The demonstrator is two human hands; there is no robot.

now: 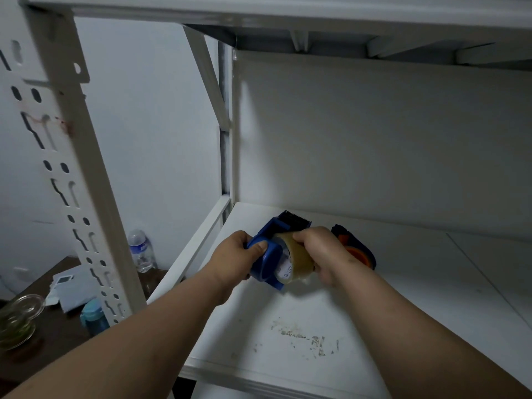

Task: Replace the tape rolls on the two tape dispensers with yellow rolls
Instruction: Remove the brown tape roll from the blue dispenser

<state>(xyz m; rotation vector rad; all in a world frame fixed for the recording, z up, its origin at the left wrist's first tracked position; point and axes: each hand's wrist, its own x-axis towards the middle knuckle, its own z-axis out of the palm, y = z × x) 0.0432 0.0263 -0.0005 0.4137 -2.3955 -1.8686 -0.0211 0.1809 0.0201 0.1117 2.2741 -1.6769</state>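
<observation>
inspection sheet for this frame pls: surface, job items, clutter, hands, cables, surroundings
Surface: white shelf, scuffed and stained near the front edge.
Job's things: blue tape dispenser held above the shelf, with a clear-tan tape roll in it; orange and black dispenser on the shelf behind the right hand. No yellow rolls seen.
Clutter: nothing seen on the shelf.
Hands: left hand grips the blue dispenser body; right hand grips the roll.
Cables: nothing seen.
Surroundings: slotted rack upright; water bottle, glass jar and papers on a brown table to the left.
</observation>
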